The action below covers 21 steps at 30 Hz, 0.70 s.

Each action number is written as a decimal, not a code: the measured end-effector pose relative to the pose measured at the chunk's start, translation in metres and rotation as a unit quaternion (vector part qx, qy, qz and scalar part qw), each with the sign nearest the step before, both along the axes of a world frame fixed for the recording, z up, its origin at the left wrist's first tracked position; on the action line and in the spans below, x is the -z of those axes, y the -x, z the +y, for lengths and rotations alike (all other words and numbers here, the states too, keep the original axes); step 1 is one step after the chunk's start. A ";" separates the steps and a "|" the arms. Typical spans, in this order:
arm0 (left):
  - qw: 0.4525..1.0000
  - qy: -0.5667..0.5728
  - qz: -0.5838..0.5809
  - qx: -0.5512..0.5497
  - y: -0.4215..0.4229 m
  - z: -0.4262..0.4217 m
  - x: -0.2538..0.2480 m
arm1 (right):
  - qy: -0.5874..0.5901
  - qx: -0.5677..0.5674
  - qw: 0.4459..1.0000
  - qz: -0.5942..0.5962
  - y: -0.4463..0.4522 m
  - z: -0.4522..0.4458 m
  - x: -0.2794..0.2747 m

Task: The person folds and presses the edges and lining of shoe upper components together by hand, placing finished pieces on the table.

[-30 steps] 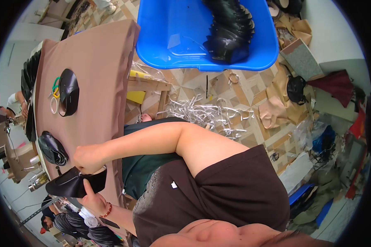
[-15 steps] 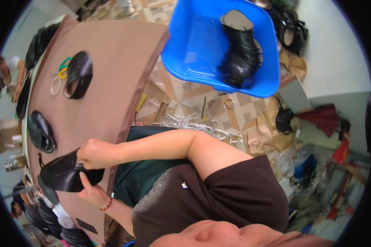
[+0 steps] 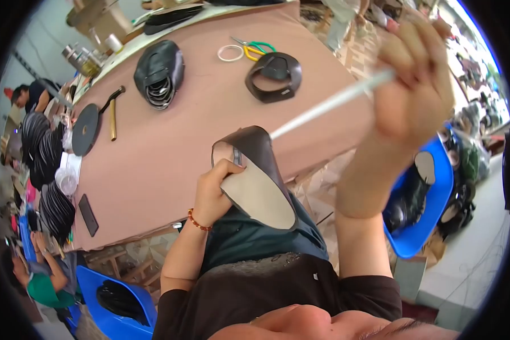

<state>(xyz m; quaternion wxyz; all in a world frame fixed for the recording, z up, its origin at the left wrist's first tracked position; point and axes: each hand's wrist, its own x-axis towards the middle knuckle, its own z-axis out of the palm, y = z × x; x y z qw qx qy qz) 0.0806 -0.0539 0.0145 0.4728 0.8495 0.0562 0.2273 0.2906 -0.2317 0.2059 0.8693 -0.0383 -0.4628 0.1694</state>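
My left hand (image 3: 212, 190) grips a black leather shoe upper (image 3: 256, 143) at the table's near edge, with its thumb on the pale beige inner face (image 3: 260, 198). Raised at the upper right, my right hand (image 3: 413, 85), blurred by motion, is closed on one end of a white strip (image 3: 328, 105). That strip stretches taut down to the upper's far edge; how it is attached there cannot be made out. Another black upper (image 3: 292, 73), curved into a loop, lies farther back on the table, beside scissors (image 3: 258, 48) with green and yellow handles.
The brown-covered table (image 3: 170, 147) bears a stack of black uppers (image 3: 160, 71), a hammer (image 3: 113, 116), a black disc (image 3: 87, 130), a roll of tape (image 3: 230, 53) and a phone (image 3: 88, 215). A blue bin (image 3: 405, 246) holding black pieces stands at right, another blue bin (image 3: 144, 303) at lower left. People sit at left.
My view has turned toward the table. My hands were together on the black upper; now the right is far out to the upper right, drawing a white strip taut, and the upper's beige side faces me.
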 end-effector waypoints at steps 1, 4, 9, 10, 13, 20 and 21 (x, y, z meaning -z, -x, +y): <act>1.000 0.015 -0.012 -0.013 0.000 0.009 0.001 | -0.002 -0.027 1.000 0.012 0.006 -0.011 -0.003; 0.991 0.093 -0.002 -0.099 0.006 0.040 0.000 | 0.008 0.041 0.999 0.009 0.016 -0.048 0.001; 0.896 0.403 -0.167 -0.086 0.015 0.082 0.001 | 0.082 -0.054 0.953 -0.287 -0.003 -0.087 0.029; 0.872 0.449 -0.181 -0.074 0.020 0.087 0.005 | 0.122 -0.087 0.911 -0.385 -0.003 -0.075 0.041; 0.829 0.507 -0.228 -0.060 0.026 0.081 0.005 | 0.289 -0.089 0.773 -0.557 0.042 0.004 0.071; 0.852 0.453 -0.244 -0.098 0.025 0.043 0.005 | 0.585 -0.074 0.773 -0.234 0.088 0.117 0.183; 0.858 0.444 -0.235 -0.104 0.028 0.043 0.010 | 0.565 -0.151 0.789 -0.189 0.085 0.126 0.203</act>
